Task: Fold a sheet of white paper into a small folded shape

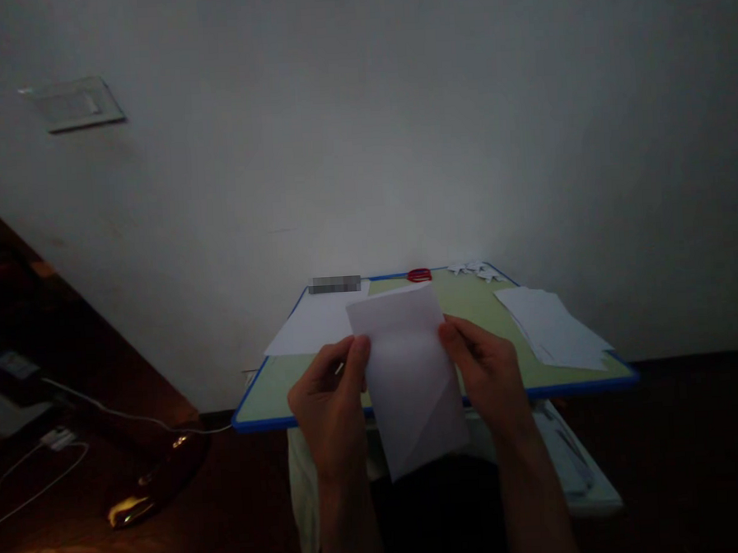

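Note:
I hold a folded white sheet of paper [411,377] upright above the near edge of a small table [276,384] with a green top and blue rim. My left hand [330,406] pinches the sheet's left edge, thumb on the front. My right hand [485,369] grips its right edge the same way. A diagonal fold crosses the sheet's lower part.
On the table lie a white sheet [315,320] at the left, a stack of white sheets [554,329] at the right, red scissor handles [419,275] and small folded paper shapes [477,269] at the back. A white wall stands behind. Cables [74,440] and a shiny lamp base [150,482] lie at the left.

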### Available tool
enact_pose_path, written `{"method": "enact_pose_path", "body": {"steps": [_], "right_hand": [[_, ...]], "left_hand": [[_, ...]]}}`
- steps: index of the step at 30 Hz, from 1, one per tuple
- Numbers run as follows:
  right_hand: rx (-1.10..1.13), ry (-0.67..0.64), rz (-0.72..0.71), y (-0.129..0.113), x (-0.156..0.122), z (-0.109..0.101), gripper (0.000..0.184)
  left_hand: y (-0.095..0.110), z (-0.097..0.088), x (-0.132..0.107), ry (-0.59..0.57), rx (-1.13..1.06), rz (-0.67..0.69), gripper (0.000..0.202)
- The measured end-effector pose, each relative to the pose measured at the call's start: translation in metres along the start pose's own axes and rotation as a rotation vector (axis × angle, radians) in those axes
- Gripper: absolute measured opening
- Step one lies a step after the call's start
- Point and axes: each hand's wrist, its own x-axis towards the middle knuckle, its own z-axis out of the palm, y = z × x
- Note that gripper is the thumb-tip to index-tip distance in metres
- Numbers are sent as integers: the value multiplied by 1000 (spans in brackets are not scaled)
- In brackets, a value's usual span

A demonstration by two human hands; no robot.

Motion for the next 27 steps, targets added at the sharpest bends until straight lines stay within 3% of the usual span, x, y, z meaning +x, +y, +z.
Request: {"method": "enact_pose_path", "body": {"steps": [4,8,11,14,20,27], "right_hand": [[68,1,21,-2,-1,-1,33],[242,-51,100,-7,-2,-8,41],[281,-36,151,-11,-3,-12,35],[220,61,132,-12,-2,-14,28],[20,222,56,-15,-1,-13,42],[42,174,-1,-12,-5,-13,49]], "left_hand": [[1,-2,-1,-9,-8,0,14],[5,-3,-1,-134,-27,-35,16],[7,-1,-2,-217,-43,-43,14],[7,2,-3,-246,-45,-35,12],[5,6,-5,-254,-36,-13,12],[7,1,-2,-293,-66,-39,15]]}}
